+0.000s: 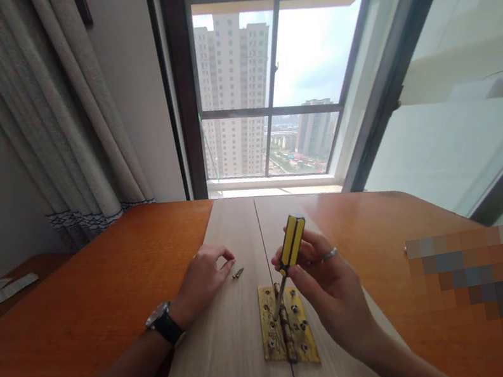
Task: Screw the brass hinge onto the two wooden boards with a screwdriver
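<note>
In the head view, the right hand (327,282), right of centre, is clamped on a screwdriver (293,242) with a yellow and black handle; a ring (329,254) circles one finger. The tool tilts, handle up and to the right, its shaft slanting down to the left over a worn brass-coloured hinge (265,321). I cannot tell whether its tip touches a screw.

The hinge lies flat and opened out just below the middle of the frame, its knuckle along the seam between two pale boards (213,362). Several screw heads (304,348) sit in the right leaf, and at least one shows low in the left leaf.

Left of centre, the left hand (207,270) rests on the left board, thumb and forefinger together, nothing visible between them. Loose screws (238,274) lie just beside its fingertips. A watch (165,324) with a black strap is on that wrist.

The boards lie on an orange-brown counter (145,245). A window (267,83) fills the top centre; a grey curtain (59,105) hangs upper left.
</note>
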The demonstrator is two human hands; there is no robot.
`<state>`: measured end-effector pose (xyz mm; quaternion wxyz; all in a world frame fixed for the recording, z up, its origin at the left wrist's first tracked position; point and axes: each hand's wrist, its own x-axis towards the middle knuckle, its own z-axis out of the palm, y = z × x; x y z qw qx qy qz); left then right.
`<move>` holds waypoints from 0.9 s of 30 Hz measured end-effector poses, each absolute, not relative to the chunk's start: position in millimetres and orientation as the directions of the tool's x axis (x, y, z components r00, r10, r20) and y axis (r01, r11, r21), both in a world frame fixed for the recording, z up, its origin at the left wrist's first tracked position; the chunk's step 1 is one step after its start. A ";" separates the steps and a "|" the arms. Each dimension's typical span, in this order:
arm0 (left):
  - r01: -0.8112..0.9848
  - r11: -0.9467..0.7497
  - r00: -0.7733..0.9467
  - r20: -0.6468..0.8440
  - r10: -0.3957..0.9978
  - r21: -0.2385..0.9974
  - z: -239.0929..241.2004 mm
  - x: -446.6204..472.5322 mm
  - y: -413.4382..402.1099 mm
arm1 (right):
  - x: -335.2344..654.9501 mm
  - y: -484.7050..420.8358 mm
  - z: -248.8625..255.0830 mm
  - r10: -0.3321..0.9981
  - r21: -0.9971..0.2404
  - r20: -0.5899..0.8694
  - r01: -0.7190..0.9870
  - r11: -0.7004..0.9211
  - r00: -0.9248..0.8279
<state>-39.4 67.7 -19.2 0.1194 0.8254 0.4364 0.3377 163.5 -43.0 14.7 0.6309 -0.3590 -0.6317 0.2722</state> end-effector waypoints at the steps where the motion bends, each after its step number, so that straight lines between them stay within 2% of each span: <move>1: 0.635 -0.596 0.403 0.448 0.798 0.491 -19.0 -39.1 67.3 | 163.8 -43.6 14.6 0.797 -0.794 0.603 0.118 0.596 0.034; 8: 0.652 -0.607 0.478 0.374 0.794 0.454 -15.3 -36.4 61.9 | 164.0 -47.2 11.7 0.799 -0.791 0.594 0.112 0.601 -0.094; 16: 0.646 -0.612 0.494 0.363 0.791 0.456 -15.0 -35.8 62.1 | 163.6 -49.3 11.1 0.798 -0.795 0.592 0.077 0.601 -0.116; 27: 0.631 -0.612 0.497 0.358 0.791 0.477 -12.6 -34.6 59.5 | 164.8 -51.6 10.5 0.785 -0.770 0.598 0.157 0.618 -0.158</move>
